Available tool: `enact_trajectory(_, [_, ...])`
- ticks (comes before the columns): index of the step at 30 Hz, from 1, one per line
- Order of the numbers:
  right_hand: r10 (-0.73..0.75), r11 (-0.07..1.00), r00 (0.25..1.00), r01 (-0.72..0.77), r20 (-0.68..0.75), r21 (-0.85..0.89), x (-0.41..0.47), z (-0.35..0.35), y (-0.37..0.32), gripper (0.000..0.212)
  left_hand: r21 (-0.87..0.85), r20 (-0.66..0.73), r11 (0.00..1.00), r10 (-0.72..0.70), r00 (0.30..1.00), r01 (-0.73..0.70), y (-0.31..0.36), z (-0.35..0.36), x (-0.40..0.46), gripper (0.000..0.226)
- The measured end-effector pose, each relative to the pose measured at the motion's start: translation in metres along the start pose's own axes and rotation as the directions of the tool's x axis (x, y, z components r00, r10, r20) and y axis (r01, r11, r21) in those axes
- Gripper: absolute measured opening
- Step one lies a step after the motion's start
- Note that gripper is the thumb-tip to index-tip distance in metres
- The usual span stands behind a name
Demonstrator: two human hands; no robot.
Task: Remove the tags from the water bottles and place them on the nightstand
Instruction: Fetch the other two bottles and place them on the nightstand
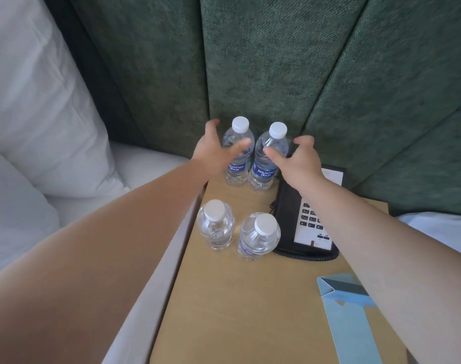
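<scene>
Several clear water bottles with white caps stand upright on the wooden nightstand [224, 298]. Two blue-labelled ones are at the back, the left one [236, 164] and the right one [263, 169]. Two more stand nearer, a front left bottle [216, 227] and a front right bottle [258, 237]. My left hand [211, 151] is beside the back left bottle with fingers spread, holding nothing. My right hand [300, 158] hovers at the back right bottle, fingers apart and empty. A light blue paper tag [347, 316] lies flat at the nightstand's front right.
A black telephone [300, 222] with a white keypad sits right of the bottles, under my right forearm. Green padded headboard panels [250, 61] rise behind. White pillows [35, 114] and bedding lie to the left, more white bedding [447, 232] at the right.
</scene>
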State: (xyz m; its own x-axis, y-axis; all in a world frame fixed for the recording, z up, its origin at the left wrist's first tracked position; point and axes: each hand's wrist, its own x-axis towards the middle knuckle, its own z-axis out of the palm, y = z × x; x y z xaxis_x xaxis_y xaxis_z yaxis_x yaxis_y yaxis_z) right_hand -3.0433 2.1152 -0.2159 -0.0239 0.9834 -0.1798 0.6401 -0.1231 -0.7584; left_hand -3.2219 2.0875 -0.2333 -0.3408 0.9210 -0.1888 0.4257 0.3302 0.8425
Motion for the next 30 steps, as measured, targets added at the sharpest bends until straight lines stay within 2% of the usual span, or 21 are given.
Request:
enact_trajectory(3, [-0.076, 0.997, 0.993, 0.078, 0.095, -0.025, -0.03, -0.02, 0.015, 0.066, -0.114, -0.001, 0.991, -0.066, 0.998, 0.065, 0.0, -0.024, -0.035, 0.08])
enact_trajectory(5, [-0.125, 0.992, 0.965, 0.114, 0.23, 0.06, -0.061, -0.032, 0.023, 0.07, -0.209, 0.119, 0.976, -0.033, 0.992, 0.058, -0.006, -0.041, -0.069, 0.079])
enact_trajectory(7, [-0.182, 0.981, 0.918, 0.143, 0.353, 0.132, -0.088, -0.04, 0.03, 0.085, -0.239, 0.26, 0.97, 0.027, 0.965, 0.037, -0.016, -0.053, -0.101, 0.079])
enact_trajectory(9, [-0.201, 0.979, 0.872, 0.169, 0.446, 0.11, -0.107, -0.041, 0.037, 0.094, -0.197, 0.371, 0.979, 0.025, 0.928, 0.053, -0.024, -0.056, -0.124, 0.084])
enact_trajectory(11, [-0.185, 0.982, 0.854, 0.176, 0.486, 0.064, -0.12, -0.035, 0.04, 0.1, -0.073, 0.395, 0.997, -0.001, 0.919, 0.033, -0.032, -0.048, -0.138, 0.085])
enact_trajectory(14, [-0.195, 0.976, 0.865, 0.215, 0.462, 0.008, -0.13, -0.018, 0.04, 0.097, 0.043, 0.223, 0.996, 0.072, 0.972, -0.084, -0.039, -0.027, -0.146, 0.064])
enact_trajectory(17, [-0.215, 0.97, 0.904, 0.243, 0.369, -0.029, -0.133, -0.005, 0.041, 0.073, 0.053, 0.08, 0.993, 0.103, 0.991, -0.108, -0.041, -0.017, -0.144, 0.049])
enact_trajectory(20, [-0.23, 0.969, 0.921, 0.247, 0.314, -0.015, -0.131, 0.001, 0.043, 0.062, 0.076, 0.105, 0.991, 0.098, 0.99, -0.106, -0.039, -0.015, -0.138, 0.05])
enact_trajectory(25, [-0.23, 0.972, 0.927, 0.233, 0.296, 0.026, -0.115, 0.004, 0.034, 0.057, 0.093, 0.193, 0.989, 0.096, 0.977, -0.116, -0.032, -0.02, -0.116, 0.048])
enact_trajectory(30, [-0.207, 0.977, 0.93, 0.213, 0.302, 0.012, -0.081, 0.003, 0.022, 0.055, 0.05, 0.22, 0.99, 0.119, 0.968, -0.133, -0.019, -0.021, -0.087, 0.046])
